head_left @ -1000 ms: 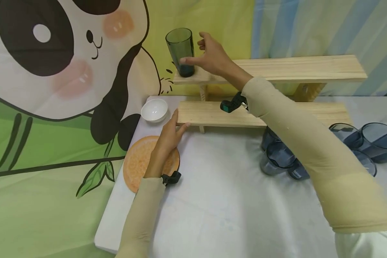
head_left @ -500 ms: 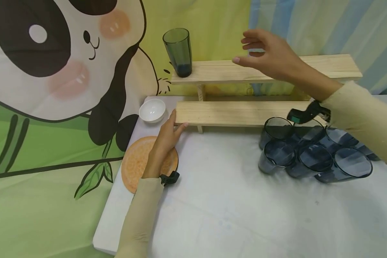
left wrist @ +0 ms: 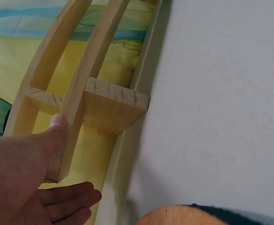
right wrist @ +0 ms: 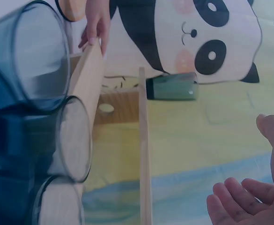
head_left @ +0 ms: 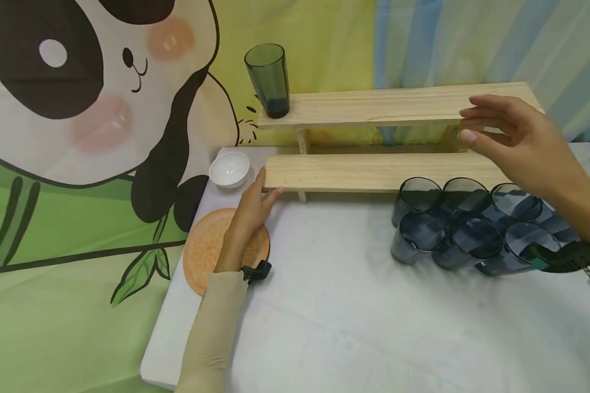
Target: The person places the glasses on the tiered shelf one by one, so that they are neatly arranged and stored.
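Note:
My left hand (head_left: 249,210) rests against the left end of the lower wooden shelf (head_left: 334,173). Its thumb lies on the front edge, while the other fingers (left wrist: 69,204) extend straight past the board's end in the left wrist view. At the right, my right hand (head_left: 526,136) is raised above the dark blue glasses (head_left: 474,240), its relaxed fingers holding nothing. One tinted drinking glass (head_left: 270,82) stands upright on the left end of the upper shelf (head_left: 398,106); it also shows in the right wrist view as a green glass (right wrist: 174,87).
Several glasses stand in two rows before the shelf's right part. A white bowl (head_left: 229,170) sits left of the shelf. Under the left forearm lies a round orange board (head_left: 201,248) on the white table (head_left: 324,322). A panda-printed cloth (head_left: 86,142) hangs behind.
My right hand has withdrawn from the glass on the upper shelf, moving right and down to above the grouped glasses. The left hand has kept its place on the lower shelf.

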Demonstrator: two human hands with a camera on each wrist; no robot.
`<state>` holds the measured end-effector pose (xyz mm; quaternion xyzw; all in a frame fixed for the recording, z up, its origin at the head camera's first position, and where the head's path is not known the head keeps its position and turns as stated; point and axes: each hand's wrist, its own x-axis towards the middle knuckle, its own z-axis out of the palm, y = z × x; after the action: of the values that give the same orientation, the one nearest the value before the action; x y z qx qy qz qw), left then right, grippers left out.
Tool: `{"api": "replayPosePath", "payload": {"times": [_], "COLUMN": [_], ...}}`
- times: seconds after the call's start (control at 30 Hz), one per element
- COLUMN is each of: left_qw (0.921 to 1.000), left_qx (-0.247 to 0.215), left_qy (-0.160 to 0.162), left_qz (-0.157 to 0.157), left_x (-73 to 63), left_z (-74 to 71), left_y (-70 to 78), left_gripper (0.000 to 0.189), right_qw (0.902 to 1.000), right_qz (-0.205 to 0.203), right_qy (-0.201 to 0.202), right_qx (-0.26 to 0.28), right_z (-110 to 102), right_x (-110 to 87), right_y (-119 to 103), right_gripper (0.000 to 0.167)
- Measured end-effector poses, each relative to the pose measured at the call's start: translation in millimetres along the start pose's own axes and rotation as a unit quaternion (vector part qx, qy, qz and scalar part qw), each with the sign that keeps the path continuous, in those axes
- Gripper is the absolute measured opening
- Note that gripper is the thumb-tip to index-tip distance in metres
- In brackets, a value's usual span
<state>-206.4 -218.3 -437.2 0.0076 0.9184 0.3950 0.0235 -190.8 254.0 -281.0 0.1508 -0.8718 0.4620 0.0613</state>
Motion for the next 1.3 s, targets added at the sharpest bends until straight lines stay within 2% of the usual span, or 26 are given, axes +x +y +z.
{"api": "replayPosePath", "payload": {"times": [0.17,0.27,0.4,0.53,0.7,0.87,0.97,1.03,1.2,1.3], "left_qw": [1.0000,1.0000,1.0000,1.0000,1.0000,0.9999,0.9998,0.9999,1.0000,0.9999], "left_qx": [-0.003,0.000,-0.002,-0.003,-0.003,0.005,0.008,0.007,0.003,0.003], "left_qy": [-0.001,0.001,0.001,0.000,-0.002,-0.012,-0.017,-0.012,-0.006,-0.004], "left_qz": [0.004,0.005,0.004,-0.002,0.003,0.001,0.004,0.007,0.006,0.010], "left_x": [0.0,-0.3,-0.6,-0.6,0.5,-3.2,-5.0,-5.5,-3.5,-0.7], "left_z": [-0.3,-0.9,-1.2,-1.0,-0.3,0.2,1.0,1.1,1.1,0.4], "left_y": [-0.6,-1.0,-1.5,-2.3,-3.3,-3.8,-4.6,-4.3,-3.9,-3.0], "left_gripper": [0.090,0.090,0.090,0.090,0.090,0.092,0.092,0.092,0.092,0.092], "right_qw": [0.9949,0.9866,0.9751,0.9659,0.9570,0.9444,0.9376,0.9396,0.9551,0.9601], "right_qz": [0.026,0.045,0.075,0.094,0.131,0.198,0.221,0.216,0.169,0.147], "right_qy": [0.094,0.150,0.199,0.224,0.235,0.247,0.259,0.258,0.243,0.237], "right_qx": [-0.026,-0.043,-0.064,-0.089,-0.109,-0.088,-0.071,-0.062,-0.012,0.019], "right_z": [-9,-12,-14,-10,-4,6,15,20,30,34], "right_x": [-39.2,-61.1,-83.0,-101.1,-123.5,-151.3,-169.5,-178.4,-193.9,-198.9], "right_y": [23,37,53,65,78,89,95,100,116,123], "right_gripper": [0.053,0.048,0.046,0.045,0.044,0.045,0.045,0.046,0.048,0.051]}}
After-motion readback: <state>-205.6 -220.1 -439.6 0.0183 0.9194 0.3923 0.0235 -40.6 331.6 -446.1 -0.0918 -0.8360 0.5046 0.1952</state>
